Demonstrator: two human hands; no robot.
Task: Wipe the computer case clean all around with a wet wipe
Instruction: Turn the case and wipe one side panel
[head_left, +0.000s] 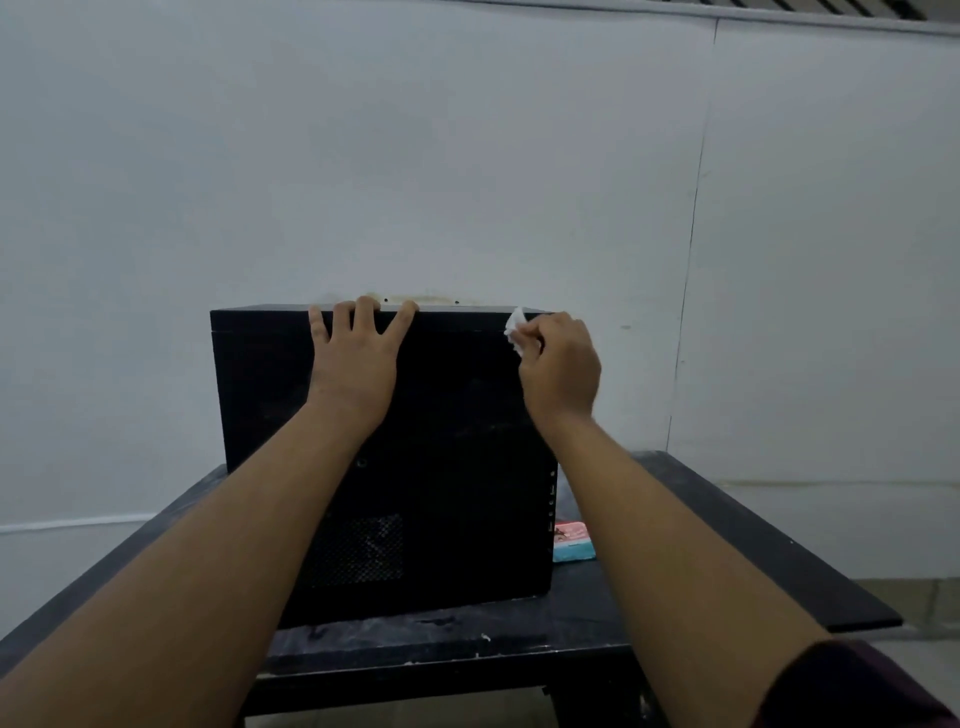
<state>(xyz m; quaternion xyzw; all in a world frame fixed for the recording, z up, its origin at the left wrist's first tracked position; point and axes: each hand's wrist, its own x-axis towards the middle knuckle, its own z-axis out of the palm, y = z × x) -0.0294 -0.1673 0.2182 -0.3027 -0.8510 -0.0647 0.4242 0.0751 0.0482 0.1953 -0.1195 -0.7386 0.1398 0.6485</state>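
Observation:
A black computer case stands upright on a dark table, its broad side panel facing me. My left hand lies flat on the upper part of that panel, fingers hooked over the top edge. My right hand pinches a small crumpled white wet wipe and holds it against the panel's top right corner. A mesh vent shows low on the panel, partly behind my left forearm.
A pale wall rises close behind the case. A small teal and pink packet lies on the table just right of the case's lower corner. The table's front edge shows white scuffs.

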